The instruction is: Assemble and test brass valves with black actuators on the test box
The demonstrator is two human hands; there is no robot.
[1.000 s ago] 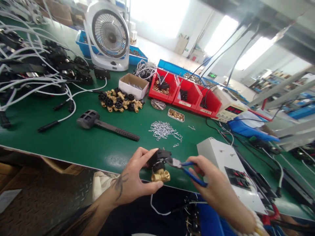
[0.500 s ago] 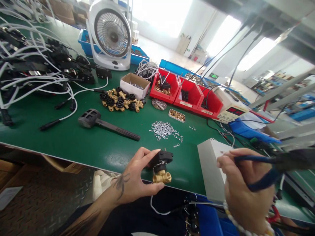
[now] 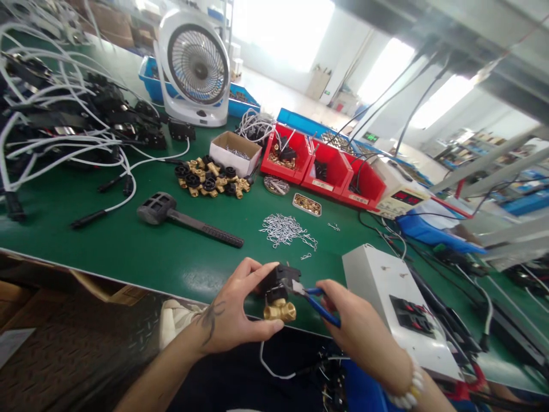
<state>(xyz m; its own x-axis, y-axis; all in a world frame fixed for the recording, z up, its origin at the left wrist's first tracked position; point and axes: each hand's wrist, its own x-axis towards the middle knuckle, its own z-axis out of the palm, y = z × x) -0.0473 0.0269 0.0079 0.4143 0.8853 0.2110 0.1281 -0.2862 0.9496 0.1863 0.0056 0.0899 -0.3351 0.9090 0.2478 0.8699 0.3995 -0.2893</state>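
My left hand (image 3: 240, 312) is closed around a brass valve (image 3: 279, 311) with a black housing (image 3: 279, 279) on top, held near the bench's front edge. A white cable hangs below the valve. In my right hand (image 3: 358, 317) is a pair of blue-handled pliers (image 3: 319, 306), gripped by the handles. The jaws of the pliers are at the right side of the black housing, by its lower part; whether they pinch anything there I cannot tell. Beyond the hands lies a pile of silver R-shaped clips (image 3: 283, 230), with a single clip (image 3: 306, 256) closer to me.
A rubber mallet (image 3: 189, 220) lies left of the clips. Brass fittings (image 3: 212, 177), a white carton (image 3: 235, 153) and red bins (image 3: 323, 171) stand behind. On the right is a grey box (image 3: 377, 269); a fan (image 3: 195, 66) and tangled white cables (image 3: 64, 137) occupy the left.
My right hand has come in from the right with the pliers, bringing their jaws to the black housing. My left hand and the valve have barely moved.
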